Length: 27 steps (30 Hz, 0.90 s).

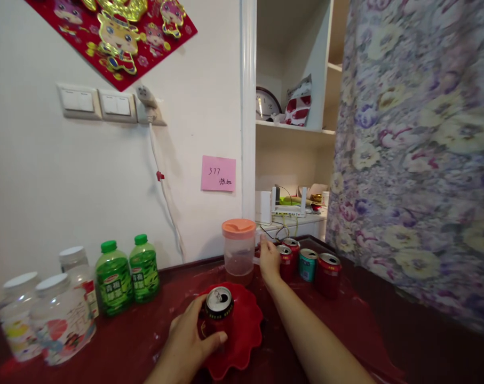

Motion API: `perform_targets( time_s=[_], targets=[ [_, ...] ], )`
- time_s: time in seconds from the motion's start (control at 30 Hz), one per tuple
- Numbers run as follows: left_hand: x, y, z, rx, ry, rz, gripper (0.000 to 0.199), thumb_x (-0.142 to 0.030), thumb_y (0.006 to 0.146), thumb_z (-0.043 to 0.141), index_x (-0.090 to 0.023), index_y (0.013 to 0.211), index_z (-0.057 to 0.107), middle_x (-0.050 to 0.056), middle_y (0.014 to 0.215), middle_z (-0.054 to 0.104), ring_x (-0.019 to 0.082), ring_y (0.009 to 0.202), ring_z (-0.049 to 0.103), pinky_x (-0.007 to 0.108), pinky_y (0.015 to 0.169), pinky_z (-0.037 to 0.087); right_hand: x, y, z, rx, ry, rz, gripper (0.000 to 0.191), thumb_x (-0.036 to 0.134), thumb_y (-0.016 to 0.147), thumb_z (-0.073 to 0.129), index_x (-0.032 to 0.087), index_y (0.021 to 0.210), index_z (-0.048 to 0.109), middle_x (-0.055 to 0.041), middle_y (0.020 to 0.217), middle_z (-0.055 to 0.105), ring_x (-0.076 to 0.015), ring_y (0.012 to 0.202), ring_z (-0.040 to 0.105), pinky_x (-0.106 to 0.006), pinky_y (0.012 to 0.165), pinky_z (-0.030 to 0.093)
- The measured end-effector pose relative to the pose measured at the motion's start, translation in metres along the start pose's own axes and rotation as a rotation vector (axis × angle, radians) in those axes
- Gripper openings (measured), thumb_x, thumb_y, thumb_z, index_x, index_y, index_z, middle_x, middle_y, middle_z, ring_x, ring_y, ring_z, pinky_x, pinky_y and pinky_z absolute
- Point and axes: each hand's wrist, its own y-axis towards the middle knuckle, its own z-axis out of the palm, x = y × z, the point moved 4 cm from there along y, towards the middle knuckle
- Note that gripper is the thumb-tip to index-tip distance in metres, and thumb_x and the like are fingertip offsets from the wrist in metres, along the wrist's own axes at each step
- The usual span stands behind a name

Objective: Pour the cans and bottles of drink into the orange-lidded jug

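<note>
My left hand (188, 333) is wrapped round a dark red drink can (217, 316) with a black band under its silver top. The can stands upright on or just above a red plate with a scalloped rim (254, 336). Beyond the plate is a clear plastic pitcher (238, 258) with an orange lid (239, 228), and a little liquid shows low inside it. My right hand (269, 260) is closed at the pitcher's handle, most of which the fingers hide.
Several opened cans stand at the right, one of them a teal can (307, 265). Two green-capped bottles (113, 280) and several white-lidded jars (63, 325) are at the left. A router (288, 205) sits on a shelf behind; a floral curtain (418, 138) hangs at the right.
</note>
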Motion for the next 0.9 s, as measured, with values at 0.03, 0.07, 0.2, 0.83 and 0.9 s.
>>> perform_targets(
  time_s=[0.03,0.07,0.2,0.83,0.9],
  targets=[
    [-0.002,0.000,-0.001,0.001,-0.005,0.005,0.065,-0.033,0.065,0.075,-0.020,0.128,0.065,0.013,0.133,0.068,0.037,0.123,0.062,0.052,0.109,0.043,0.003,0.000,-0.004,0.012,-0.009,-0.005,0.031,0.045,0.101,0.062,0.014,0.098,0.065,-0.0022,0.091,0.064,-0.0160,0.079,0.063,-0.034,0.075,0.055],
    [-0.004,-0.001,-0.001,0.006,-0.009,0.007,0.065,-0.033,0.065,0.074,-0.019,0.128,0.064,0.013,0.133,0.068,0.037,0.123,0.062,0.051,0.109,0.043,0.006,0.000,-0.010,0.021,-0.015,-0.009,0.030,0.044,0.100,0.063,0.015,0.100,0.065,-0.0033,0.095,0.065,-0.0173,0.084,0.064,-0.036,0.079,0.056],
    [-0.009,-0.001,-0.005,0.044,0.000,0.017,0.067,-0.030,0.065,0.074,-0.016,0.130,0.064,0.014,0.133,0.068,0.036,0.125,0.061,0.050,0.111,0.041,0.021,-0.007,-0.037,0.012,-0.023,-0.016,0.028,0.040,0.098,0.066,0.015,0.110,0.064,-0.0067,0.111,0.064,-0.0217,0.099,0.063,-0.043,0.091,0.053],
    [-0.070,0.000,-0.083,-0.255,-0.618,-0.101,0.067,-0.049,0.069,0.082,-0.016,0.123,0.062,0.016,0.130,0.067,0.029,0.118,0.066,0.037,0.095,0.057,0.109,-0.152,-0.028,0.825,-0.303,-0.126,0.097,0.034,0.057,0.094,0.028,0.144,0.051,-0.0106,0.145,0.054,-0.0371,0.134,0.046,-0.057,0.113,0.025],
    [-0.071,-0.001,-0.083,-0.272,-0.625,-0.100,0.063,-0.047,0.069,0.082,-0.017,0.121,0.063,0.015,0.129,0.068,0.029,0.117,0.066,0.036,0.094,0.057,0.109,-0.153,-0.025,0.798,-0.309,-0.124,0.095,0.030,0.061,0.090,0.027,0.145,0.048,-0.0101,0.145,0.053,-0.0347,0.133,0.047,-0.053,0.112,0.028]
  ],
)
